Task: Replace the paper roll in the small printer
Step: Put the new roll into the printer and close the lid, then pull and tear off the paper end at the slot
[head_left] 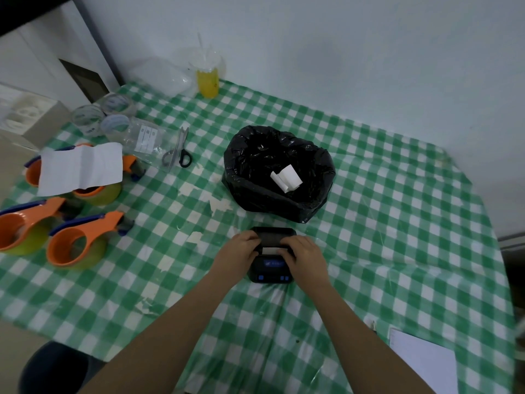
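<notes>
A small black printer (270, 273) with blue buttons sits on the green checked tablecloth (383, 223), its lid (273, 233) tipped open toward the far side. A white paper roll (272, 250) lies in its open bay. My left hand (241, 250) grips the printer's left side, fingers reaching in at the roll. My right hand (305, 254) holds the right side, fingers at the roll's right end. Just beyond stands a bin lined with a black bag (277, 173), with a curled white paper strip (286, 177) inside.
Three orange tape dispensers (72, 243) and a creased white sheet (81, 167) lie at the left. Scissors (179, 150), clear tape rolls (88, 116) and a yellow drink cup (208, 81) sit further back. A white paper (423, 362) rests at the near right corner.
</notes>
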